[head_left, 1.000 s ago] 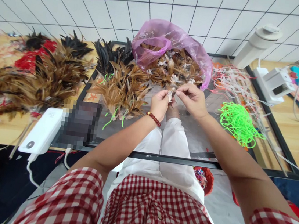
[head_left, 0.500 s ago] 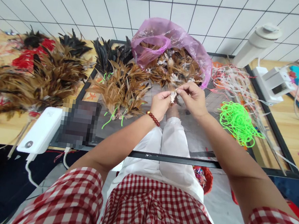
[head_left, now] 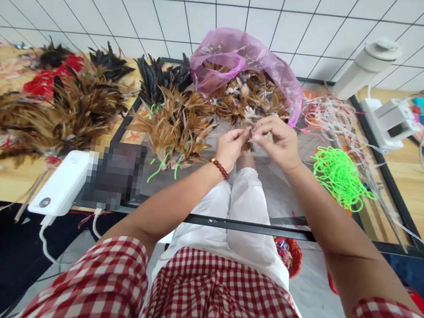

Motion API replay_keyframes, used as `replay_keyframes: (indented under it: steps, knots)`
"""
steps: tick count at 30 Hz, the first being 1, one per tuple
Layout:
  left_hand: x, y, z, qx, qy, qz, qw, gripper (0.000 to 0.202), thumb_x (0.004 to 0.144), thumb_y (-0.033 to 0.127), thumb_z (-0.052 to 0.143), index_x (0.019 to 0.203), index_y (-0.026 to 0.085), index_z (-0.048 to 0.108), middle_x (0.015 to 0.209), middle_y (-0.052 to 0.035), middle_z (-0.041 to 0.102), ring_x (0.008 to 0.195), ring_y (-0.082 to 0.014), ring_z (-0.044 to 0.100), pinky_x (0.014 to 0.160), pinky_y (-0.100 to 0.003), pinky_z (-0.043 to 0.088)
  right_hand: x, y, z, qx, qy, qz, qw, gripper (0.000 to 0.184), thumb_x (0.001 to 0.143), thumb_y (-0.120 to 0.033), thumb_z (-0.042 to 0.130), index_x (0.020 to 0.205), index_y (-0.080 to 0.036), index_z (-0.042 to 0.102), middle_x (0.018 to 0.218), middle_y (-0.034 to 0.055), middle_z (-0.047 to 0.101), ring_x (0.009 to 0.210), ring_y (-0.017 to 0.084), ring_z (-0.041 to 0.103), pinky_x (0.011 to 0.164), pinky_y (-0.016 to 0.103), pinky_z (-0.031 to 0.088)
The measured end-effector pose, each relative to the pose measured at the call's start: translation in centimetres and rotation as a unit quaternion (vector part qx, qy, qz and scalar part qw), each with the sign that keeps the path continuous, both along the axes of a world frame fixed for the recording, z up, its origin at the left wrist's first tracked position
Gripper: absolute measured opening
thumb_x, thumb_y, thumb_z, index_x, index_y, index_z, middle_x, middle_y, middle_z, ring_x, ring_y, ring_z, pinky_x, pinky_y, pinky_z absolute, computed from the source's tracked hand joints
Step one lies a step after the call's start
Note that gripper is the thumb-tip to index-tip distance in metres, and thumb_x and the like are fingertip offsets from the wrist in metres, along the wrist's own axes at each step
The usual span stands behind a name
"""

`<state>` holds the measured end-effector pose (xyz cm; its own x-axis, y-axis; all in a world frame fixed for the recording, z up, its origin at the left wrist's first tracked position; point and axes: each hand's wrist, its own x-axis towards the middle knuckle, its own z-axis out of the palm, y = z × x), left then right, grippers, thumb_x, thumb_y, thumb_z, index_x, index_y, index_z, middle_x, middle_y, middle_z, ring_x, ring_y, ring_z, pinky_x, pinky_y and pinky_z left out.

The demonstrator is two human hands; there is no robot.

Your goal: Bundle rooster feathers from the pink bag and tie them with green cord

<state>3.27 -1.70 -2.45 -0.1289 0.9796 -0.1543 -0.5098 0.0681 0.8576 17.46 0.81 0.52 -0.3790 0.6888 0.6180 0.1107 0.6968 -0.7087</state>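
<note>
My left hand (head_left: 232, 145), with a beaded bracelet (head_left: 219, 168) at the wrist, pinches a small feather (head_left: 250, 133) whose details are partly hidden by the fingers. Close on its right, my right hand (head_left: 276, 141) has thumb and fingertips bent together at the feather; whether they grip a part of it is too small to make out. Just beyond both hands, a pink plastic bag (head_left: 267, 48) lies open with brown and white feathers (head_left: 264, 95) spilling out. Left of my hands rests a heap of brown feathers (head_left: 179, 125) with bright green cords among them.
Green cord (head_left: 341, 177) and pale strips (head_left: 332, 118) lie to the right, near a white bottle (head_left: 366, 70) and a white plug block (head_left: 388, 123). A white power bank (head_left: 61, 182) and more feathers (head_left: 65, 107) are on the left. A black frame edge (head_left: 226, 224) runs along the front.
The white fluffy feather end that showed between my fingers is now mostly covered. My right hand's fingers have shifted slightly, and the whole view has moved a little.
</note>
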Motion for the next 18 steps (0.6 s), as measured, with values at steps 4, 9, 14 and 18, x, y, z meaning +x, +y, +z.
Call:
replay_keyframes:
  steps: [4, 9, 14, 18]
  knots:
    - [0.0, 0.0, -0.1, 0.003, -0.003, 0.0, 1.0, 0.021, 0.073, 0.03, 0.085, 0.073, 0.015, 0.071, 0.066, 0.0002, 0.07, 0.061, -0.0097, 0.063, 0.07, -0.025, 0.053, 0.6, 0.8, 0.1, -0.214, 0.094, 0.045, 0.971, 0.048, 0.066, -0.064, 0.085, 0.072, -0.019, 0.07, 0.065, 0.0012, 0.064, 0.061, 0.014, 0.059, 0.061, 0.03, 0.051]
    - [0.0, -0.4, 0.4, -0.006, -0.002, -0.019, 1.0, 0.021, 0.076, 0.031, 0.084, 0.075, 0.015, 0.071, 0.068, -0.0016, 0.071, 0.06, -0.0118, 0.065, 0.066, -0.027, 0.054, -0.1, 1.0, -0.6, -0.254, 0.144, 0.019, 0.956, 0.044, 0.056, -0.053, 0.095, 0.07, -0.018, 0.071, 0.062, -0.0006, 0.065, 0.056, 0.012, 0.059, 0.058, 0.027, 0.052]
    - [0.0, -0.9, 1.0, -0.002, -0.015, -0.063, 0.998, 0.015, 0.082, 0.025, 0.079, 0.076, 0.014, 0.07, 0.064, -0.0011, 0.068, 0.055, -0.0097, 0.062, 0.059, -0.024, 0.05, -0.8, 0.9, -1.4, -0.221, 0.149, 0.018, 0.964, 0.04, 0.06, -0.053, 0.093, 0.07, -0.02, 0.074, 0.072, 0.0013, 0.067, 0.06, 0.013, 0.061, 0.06, 0.031, 0.054]
    - [0.0, -1.0, 1.4, -0.01, -0.008, -0.059, 0.998, 0.01, 0.086, 0.016, 0.073, 0.077, 0.014, 0.07, 0.058, 0.0011, 0.065, 0.051, -0.0071, 0.059, 0.055, -0.02, 0.045, -0.7, 1.2, -2.0, -0.173, 0.143, -0.053, 0.973, 0.034, 0.061, -0.051, 0.092, 0.069, -0.022, 0.075, 0.078, 0.0026, 0.068, 0.078, 0.017, 0.064, 0.076, 0.033, 0.054]
